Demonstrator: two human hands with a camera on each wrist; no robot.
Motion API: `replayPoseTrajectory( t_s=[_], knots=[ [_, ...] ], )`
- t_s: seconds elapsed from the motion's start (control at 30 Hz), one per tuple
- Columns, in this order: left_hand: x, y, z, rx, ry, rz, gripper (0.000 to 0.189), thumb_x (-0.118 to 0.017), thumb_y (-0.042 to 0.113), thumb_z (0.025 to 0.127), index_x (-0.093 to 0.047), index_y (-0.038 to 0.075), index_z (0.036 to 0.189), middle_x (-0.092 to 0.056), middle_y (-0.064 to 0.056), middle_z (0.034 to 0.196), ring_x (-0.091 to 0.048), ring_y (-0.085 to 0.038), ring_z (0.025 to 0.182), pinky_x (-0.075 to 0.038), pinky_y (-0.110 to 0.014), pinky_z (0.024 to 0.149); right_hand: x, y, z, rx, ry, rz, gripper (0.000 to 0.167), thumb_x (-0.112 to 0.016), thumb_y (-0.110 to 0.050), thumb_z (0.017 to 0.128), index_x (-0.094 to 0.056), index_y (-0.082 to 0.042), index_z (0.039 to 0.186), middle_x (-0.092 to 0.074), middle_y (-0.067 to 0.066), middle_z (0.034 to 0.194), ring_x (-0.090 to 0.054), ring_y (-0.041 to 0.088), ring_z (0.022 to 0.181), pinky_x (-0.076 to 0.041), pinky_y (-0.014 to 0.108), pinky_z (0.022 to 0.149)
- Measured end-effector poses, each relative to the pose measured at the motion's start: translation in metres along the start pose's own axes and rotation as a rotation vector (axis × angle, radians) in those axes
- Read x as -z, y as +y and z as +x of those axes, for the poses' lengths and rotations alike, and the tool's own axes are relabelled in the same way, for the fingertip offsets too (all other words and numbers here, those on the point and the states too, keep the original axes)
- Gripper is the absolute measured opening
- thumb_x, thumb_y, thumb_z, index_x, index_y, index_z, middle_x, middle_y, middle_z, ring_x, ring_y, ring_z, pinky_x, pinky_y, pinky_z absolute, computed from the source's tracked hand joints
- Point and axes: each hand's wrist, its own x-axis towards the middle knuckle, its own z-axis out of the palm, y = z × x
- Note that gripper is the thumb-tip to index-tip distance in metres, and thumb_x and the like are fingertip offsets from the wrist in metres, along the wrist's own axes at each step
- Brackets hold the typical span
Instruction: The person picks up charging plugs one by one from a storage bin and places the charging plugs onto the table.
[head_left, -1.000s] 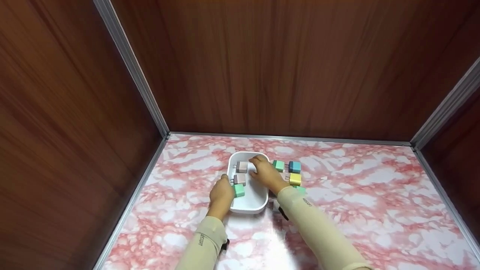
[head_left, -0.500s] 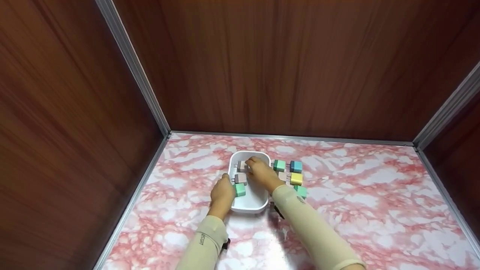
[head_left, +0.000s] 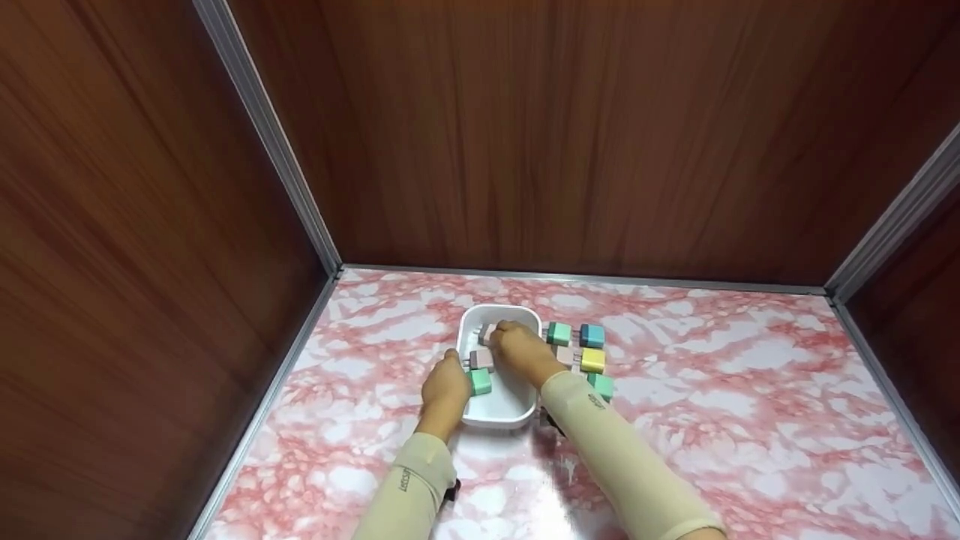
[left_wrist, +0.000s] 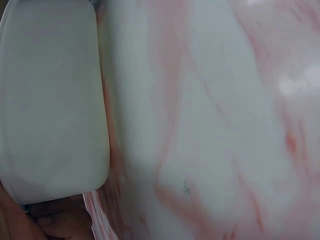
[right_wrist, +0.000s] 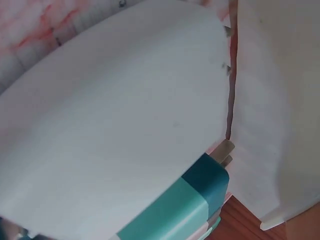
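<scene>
My left hand (head_left: 445, 386) grips the left wall of a white plastic tub (head_left: 501, 421), thumb at the rim. In the left wrist view its curled fingers (left_wrist: 65, 225) show at the lower end of the tub's outer wall (left_wrist: 55, 100). Inside the tub my right hand (head_left: 523, 352) pinches a pale pink plug-in charger (head_left: 487, 334) near the far left corner, its fingertips partly hiding it. Closer to me in the tub lie another pale pink charger (head_left: 481, 360) and a green charger (head_left: 480, 382), both along the left wall.
Right of the tub, on the marbled table (head_left: 720, 420), lie a green charger (head_left: 559, 334), a blue one (head_left: 592, 335), a yellow one (head_left: 592, 360), a pink one (head_left: 564, 355) and another green one (head_left: 601, 385). Wood-look panels (head_left: 525, 150) rise behind and at both sides.
My right hand has moved left and down inside the tub, onto the far pink charger, which has shifted slightly. The left hand stays at the tub's left wall.
</scene>
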Motion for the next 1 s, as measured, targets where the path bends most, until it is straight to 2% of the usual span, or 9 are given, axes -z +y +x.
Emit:
replayPoseTrajectory(
  t_s=[0.1, 0.33, 0.5, 0.63, 0.8, 1.0],
  knots=[
    [0.0002, 0.0002, -0.0001, 0.002, 0.001, 0.001, 0.035, -0.052, 0.011, 0.098, -0.061, 0.005, 0.13, -0.074, -0.019, 0.105, -0.072, -0.039, 0.094, -0.055, -0.055, 0.079, -0.0005, -0.0013, -0.0005, -0.045, 0.016, -0.054, 0.01, -0.066, -0.008, 0.095, -0.075, -0.005, 0.098, -0.064, 0.007, 0.096, -0.067, 0.022, 0.084, -0.059, 0.034, 0.08],
    [0.0001, 0.0012, 0.0001, 0.01, -0.001, 0.001, 0.031, -0.054, 0.01, 0.095, -0.062, 0.007, 0.125, -0.074, -0.018, 0.105, -0.072, -0.038, 0.094, -0.055, -0.055, 0.079, -0.0015, -0.0022, -0.0015, -0.219, 0.011, -0.09, 0.009, -0.065, -0.01, 0.096, -0.07, -0.004, 0.097, -0.065, 0.01, 0.097, -0.069, 0.026, 0.085, -0.061, 0.037, 0.076],
    [-0.0004, 0.0004, -0.0008, 0.011, -0.005, 0.009, 0.032, -0.054, 0.008, 0.095, -0.062, 0.007, 0.126, -0.074, -0.017, 0.105, -0.072, -0.038, 0.093, -0.055, -0.055, 0.077, -0.0027, -0.0021, -0.0018, -0.235, -0.009, -0.094, 0.011, -0.061, -0.008, 0.099, -0.07, -0.005, 0.106, -0.067, 0.011, 0.106, -0.07, 0.027, 0.094, -0.061, 0.038, 0.081],
    [-0.0006, -0.0001, -0.0019, -0.002, -0.008, 0.013, 0.031, -0.052, 0.008, 0.097, -0.061, 0.006, 0.127, -0.074, -0.017, 0.104, -0.073, -0.037, 0.093, -0.056, -0.053, 0.076, -0.0025, -0.003, -0.0015, -0.247, -0.018, -0.073, 0.011, -0.062, -0.007, 0.098, -0.072, -0.008, 0.1, -0.072, 0.01, 0.099, -0.073, 0.027, 0.089, -0.061, 0.039, 0.077],
    [-0.0002, 0.0001, -0.0019, -0.015, -0.002, 0.003, 0.028, -0.053, 0.008, 0.096, -0.062, 0.006, 0.123, -0.074, -0.017, 0.105, -0.073, -0.037, 0.093, -0.056, -0.053, 0.077, -0.0007, -0.0042, 0.0002, -0.303, -0.022, -0.004, 0.009, -0.065, -0.008, 0.096, -0.073, -0.009, 0.092, -0.071, 0.009, 0.091, -0.072, 0.025, 0.082, -0.061, 0.039, 0.074],
    [0.0002, -0.0012, -0.0001, -0.004, 0.0, 0.007, 0.028, -0.054, 0.007, 0.095, -0.062, 0.007, 0.122, -0.074, -0.016, 0.104, -0.072, -0.036, 0.092, -0.056, -0.053, 0.076, -0.0007, -0.0024, 0.004, -0.293, -0.066, -0.006, 0.011, -0.063, -0.003, 0.095, -0.07, -0.005, 0.102, -0.068, 0.012, 0.097, -0.07, 0.026, 0.085, -0.061, 0.039, 0.076]
  ],
)
